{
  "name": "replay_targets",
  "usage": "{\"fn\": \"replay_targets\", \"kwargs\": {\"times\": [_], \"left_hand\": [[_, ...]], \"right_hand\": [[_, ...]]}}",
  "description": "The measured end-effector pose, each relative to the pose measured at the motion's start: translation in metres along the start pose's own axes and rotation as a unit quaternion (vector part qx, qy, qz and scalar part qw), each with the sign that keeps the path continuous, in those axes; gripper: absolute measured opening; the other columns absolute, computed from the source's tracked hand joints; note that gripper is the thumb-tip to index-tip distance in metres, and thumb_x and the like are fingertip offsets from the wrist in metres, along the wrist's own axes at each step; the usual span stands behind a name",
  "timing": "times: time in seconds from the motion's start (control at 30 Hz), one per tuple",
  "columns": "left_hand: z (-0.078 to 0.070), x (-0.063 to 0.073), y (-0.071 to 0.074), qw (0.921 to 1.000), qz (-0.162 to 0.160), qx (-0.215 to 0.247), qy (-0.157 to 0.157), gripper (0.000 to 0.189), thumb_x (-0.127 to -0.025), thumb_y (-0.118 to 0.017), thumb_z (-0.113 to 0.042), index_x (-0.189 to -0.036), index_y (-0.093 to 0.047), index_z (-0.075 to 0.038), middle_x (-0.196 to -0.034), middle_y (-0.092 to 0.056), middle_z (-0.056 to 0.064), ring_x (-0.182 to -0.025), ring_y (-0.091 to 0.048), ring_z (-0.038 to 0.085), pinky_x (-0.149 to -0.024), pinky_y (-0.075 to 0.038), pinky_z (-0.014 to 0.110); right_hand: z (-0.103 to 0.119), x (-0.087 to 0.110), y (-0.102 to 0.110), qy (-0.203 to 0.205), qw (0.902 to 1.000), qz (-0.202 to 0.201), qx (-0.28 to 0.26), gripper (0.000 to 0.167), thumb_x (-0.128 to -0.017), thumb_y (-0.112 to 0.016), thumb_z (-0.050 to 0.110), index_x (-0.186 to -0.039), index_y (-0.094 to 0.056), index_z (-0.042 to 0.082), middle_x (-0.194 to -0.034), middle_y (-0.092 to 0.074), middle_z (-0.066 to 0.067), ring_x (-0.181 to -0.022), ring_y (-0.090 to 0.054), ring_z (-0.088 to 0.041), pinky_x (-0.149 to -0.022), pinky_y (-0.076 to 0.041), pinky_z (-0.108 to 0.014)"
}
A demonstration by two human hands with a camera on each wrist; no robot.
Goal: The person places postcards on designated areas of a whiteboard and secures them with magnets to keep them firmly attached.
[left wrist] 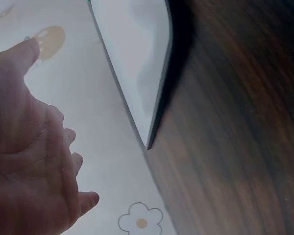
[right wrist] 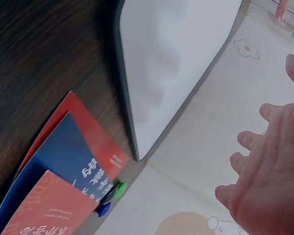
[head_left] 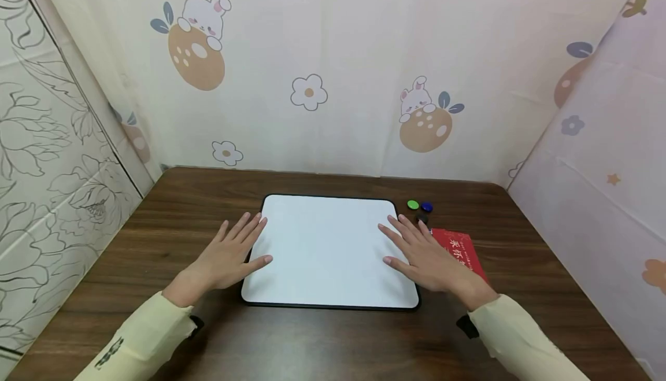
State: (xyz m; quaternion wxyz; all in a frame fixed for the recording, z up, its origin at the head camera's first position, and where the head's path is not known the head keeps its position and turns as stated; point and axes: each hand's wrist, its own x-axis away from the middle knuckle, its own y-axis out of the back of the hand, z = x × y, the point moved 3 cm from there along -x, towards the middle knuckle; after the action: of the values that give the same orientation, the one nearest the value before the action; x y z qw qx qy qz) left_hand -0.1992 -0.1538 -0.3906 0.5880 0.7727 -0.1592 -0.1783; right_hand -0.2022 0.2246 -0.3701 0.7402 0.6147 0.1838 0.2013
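A whiteboard with a thin black frame and rounded corners lies flat on the wooden table. My left hand, fingers straight and spread, is held over its left edge, palm down. Over the right edge my right hand is spread the same way. Neither hand holds anything. In the left wrist view the left palm shows beside the whiteboard, with a gap between them. The right wrist view likewise has the right hand apart from the whiteboard.
Right of the board lie overlapping cards: red, blue and another red one. Behind them are round green, blue and black pieces. A printed curtain hangs along the table's far edge.
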Motion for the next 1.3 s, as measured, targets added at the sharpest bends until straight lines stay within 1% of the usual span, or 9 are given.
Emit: {"fn": "replay_targets", "kwargs": {"times": [0.07, 0.23, 0.33, 0.6, 0.77, 0.97, 1.1, 1.2, 1.3], "left_hand": [[0.003, 0.000, -0.002, 1.0000, -0.004, 0.003, -0.001, 0.079, -0.096, -0.044, -0.055, -0.151, -0.023, -0.003, -0.156, -0.020, 0.016, -0.143, -0.010, 0.035, -0.110, -0.005, 0.061], [0.009, 0.000, -0.004, 1.0000, 0.002, 0.005, 0.004, 0.074, -0.098, -0.041, -0.051, -0.151, -0.022, -0.002, -0.156, -0.019, 0.017, -0.143, -0.010, 0.036, -0.110, -0.006, 0.060], [0.014, 0.000, -0.007, 0.9999, 0.010, -0.001, 0.010, 0.074, -0.099, -0.040, -0.050, -0.151, -0.021, -0.002, -0.156, -0.018, 0.017, -0.143, -0.009, 0.036, -0.110, -0.006, 0.060], [0.030, -0.003, -0.018, 0.9992, 0.031, 0.002, 0.023, 0.072, -0.100, -0.043, -0.044, -0.152, -0.017, -0.002, -0.157, -0.015, 0.017, -0.143, -0.007, 0.037, -0.110, -0.005, 0.060], [0.025, -0.001, -0.010, 0.9989, 0.037, 0.015, 0.022, 0.067, -0.101, -0.046, -0.033, -0.150, -0.019, 0.002, -0.155, -0.017, 0.022, -0.141, -0.010, 0.042, -0.109, -0.009, 0.062], [0.032, -0.002, -0.014, 0.9984, 0.036, 0.043, 0.014, 0.066, -0.100, -0.048, -0.026, -0.150, -0.017, 0.004, -0.154, -0.016, 0.025, -0.140, -0.010, 0.045, -0.108, -0.012, 0.063], [0.034, -0.003, -0.015, 0.9972, 0.046, 0.057, 0.014, 0.067, -0.099, -0.049, -0.023, -0.150, -0.016, 0.005, -0.154, -0.016, 0.027, -0.139, -0.011, 0.047, -0.106, -0.014, 0.066], [0.034, -0.004, -0.015, 0.9962, 0.060, 0.061, 0.014, 0.066, -0.100, -0.049, -0.020, -0.149, -0.015, 0.006, -0.154, -0.014, 0.028, -0.139, -0.011, 0.048, -0.105, -0.016, 0.066], [0.033, -0.004, -0.013, 0.9953, 0.072, 0.063, 0.016, 0.065, -0.099, -0.050, -0.015, -0.149, -0.015, 0.008, -0.153, -0.014, 0.028, -0.138, -0.013, 0.049, -0.106, -0.018, 0.063]], "right_hand": [[-0.003, 0.000, -0.001, -0.005, 1.0000, -0.001, -0.001, 0.072, -0.092, -0.059, 0.041, -0.152, -0.028, 0.017, -0.157, -0.018, -0.013, -0.143, -0.008, -0.036, -0.111, -0.003, -0.060], [-0.011, 0.001, -0.003, -0.014, 0.9999, 0.003, -0.006, 0.068, -0.094, -0.056, 0.038, -0.151, -0.028, 0.015, -0.157, -0.018, -0.016, -0.143, -0.007, -0.037, -0.110, -0.003, -0.061], [-0.017, 0.002, -0.004, -0.021, 0.9997, 0.005, -0.014, 0.067, -0.095, -0.055, 0.037, -0.151, -0.028, 0.013, -0.156, -0.018, -0.018, -0.143, -0.006, -0.038, -0.110, -0.003, -0.061], [-0.031, 0.005, -0.007, -0.031, 0.9993, -0.003, -0.022, 0.067, -0.096, -0.054, 0.035, -0.151, -0.027, 0.010, -0.155, -0.019, -0.020, -0.142, -0.008, -0.040, -0.109, -0.005, -0.063], [-0.040, 0.009, -0.007, -0.041, 0.9987, -0.002, -0.031, 0.066, -0.096, -0.054, 0.035, -0.151, -0.026, 0.009, -0.154, -0.019, -0.022, -0.141, -0.008, -0.043, -0.108, -0.006, -0.064], [-0.051, 0.015, -0.008, -0.048, 0.9979, -0.008, -0.041, 0.066, -0.096, -0.055, 0.035, -0.150, -0.027, 0.006, -0.153, -0.020, -0.025, -0.139, -0.010, -0.047, -0.107, -0.008, -0.066], [-0.059, 0.019, -0.006, -0.058, 0.9976, -0.005, -0.038, 0.066, -0.097, -0.052, 0.036, -0.150, -0.026, 0.005, -0.152, -0.020, -0.027, -0.138, -0.013, -0.049, -0.106, -0.010, -0.066], [-0.065, 0.023, -0.006, -0.078, 0.9964, -0.002, -0.035, 0.067, -0.098, -0.050, 0.038, -0.150, -0.024, 0.004, -0.150, -0.020, -0.030, -0.135, -0.017, -0.052, -0.104, -0.016, -0.068], [-0.073, 0.026, -0.006, -0.108, 0.9936, 0.001, -0.034, 0.068, -0.099, -0.049, 0.039, -0.150, -0.022, 0.003, -0.148, -0.021, -0.033, -0.132, -0.020, -0.055, -0.100, -0.021, -0.070]]}}
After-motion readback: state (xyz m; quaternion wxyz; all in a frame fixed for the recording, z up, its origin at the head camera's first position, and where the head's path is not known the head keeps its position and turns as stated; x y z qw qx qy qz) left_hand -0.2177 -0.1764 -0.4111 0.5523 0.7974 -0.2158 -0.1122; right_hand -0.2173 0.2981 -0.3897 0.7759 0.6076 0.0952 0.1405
